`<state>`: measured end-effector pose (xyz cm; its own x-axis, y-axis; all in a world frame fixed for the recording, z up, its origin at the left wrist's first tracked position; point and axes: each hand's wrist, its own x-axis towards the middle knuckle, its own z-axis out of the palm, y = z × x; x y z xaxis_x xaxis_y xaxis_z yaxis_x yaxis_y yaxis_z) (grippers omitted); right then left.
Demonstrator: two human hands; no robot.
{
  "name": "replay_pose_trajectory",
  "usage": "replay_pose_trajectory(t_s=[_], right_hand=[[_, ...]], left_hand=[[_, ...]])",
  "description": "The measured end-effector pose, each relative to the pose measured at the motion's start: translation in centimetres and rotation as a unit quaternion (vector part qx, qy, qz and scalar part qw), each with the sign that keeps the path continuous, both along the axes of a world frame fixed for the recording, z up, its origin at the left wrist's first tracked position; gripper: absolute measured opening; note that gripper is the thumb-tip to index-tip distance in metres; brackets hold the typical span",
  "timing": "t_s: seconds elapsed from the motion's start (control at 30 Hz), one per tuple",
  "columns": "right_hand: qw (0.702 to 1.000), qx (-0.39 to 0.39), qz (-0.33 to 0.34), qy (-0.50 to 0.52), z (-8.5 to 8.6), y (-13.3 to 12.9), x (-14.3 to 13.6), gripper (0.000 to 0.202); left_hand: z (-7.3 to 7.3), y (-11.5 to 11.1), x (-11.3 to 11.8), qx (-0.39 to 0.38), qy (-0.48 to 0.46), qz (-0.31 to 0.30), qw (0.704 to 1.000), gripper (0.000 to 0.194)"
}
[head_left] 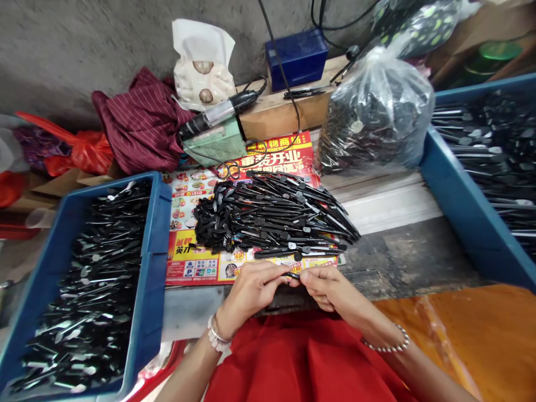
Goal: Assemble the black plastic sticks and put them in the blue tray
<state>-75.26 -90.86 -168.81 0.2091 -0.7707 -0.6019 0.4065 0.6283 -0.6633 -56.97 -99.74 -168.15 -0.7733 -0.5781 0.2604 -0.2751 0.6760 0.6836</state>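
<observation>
My left hand point(253, 287) and my right hand point(330, 286) meet in front of my red clothing, near the table's front edge. Between their fingertips is a small, slim black part point(292, 275), pinched from both sides; fingers cover most of it, so its full shape is hidden. Just beyond the hands lies a pile of long, thin black pieces point(276, 215) with flat rounded ends. Smaller black pieces point(213, 223) are heaped at the pile's left. Under everything is a red and yellow printed sheet point(184, 273).
Blue crates of black pieces stand left point(156, 223) and right point(464, 209). Behind the pile are an electric screwdriver point(218, 114) on a green box point(218, 146), a clear plastic bag point(377, 111) of dark parts, a blue box point(297, 58) and a maroon cloth point(142, 123).
</observation>
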Motion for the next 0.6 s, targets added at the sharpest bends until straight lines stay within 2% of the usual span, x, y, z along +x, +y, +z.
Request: replay_pose_trajectory(t_s=[0.2,0.27,0.33,0.47,0.5,0.6], right_hand=[[0.996,-0.046,0.027,0.068,-0.9,0.3,0.2,0.064],[0.986,-0.099,0.032,0.128,-0.8,0.3,0.1,0.059],[0.959,-0.174,0.039,0.221,-0.5,0.3,0.0,0.050],[0.862,-0.309,0.049,0.399,0.0,0.9,0.1,0.029],[0.827,-0.342,0.042,0.444,0.0,1.1,0.2,0.028],[0.698,-0.439,0.027,0.564,-0.1,1.6,0.5,0.027]], left_hand=[[-0.4,0.2,0.2,0.040,0.011,0.005,0.999,0.019],[-0.6,0.2,0.2,0.040,0.014,0.006,0.999,0.019],[-0.6,0.3,0.2,0.041,0.017,0.011,0.999,0.020],[-0.3,0.7,0.2,0.102,0.025,0.031,0.994,0.021],[-0.1,0.7,0.2,0.128,0.029,0.037,0.991,0.023],[0.4,0.9,0.3,0.186,0.038,0.052,0.980,0.022]])
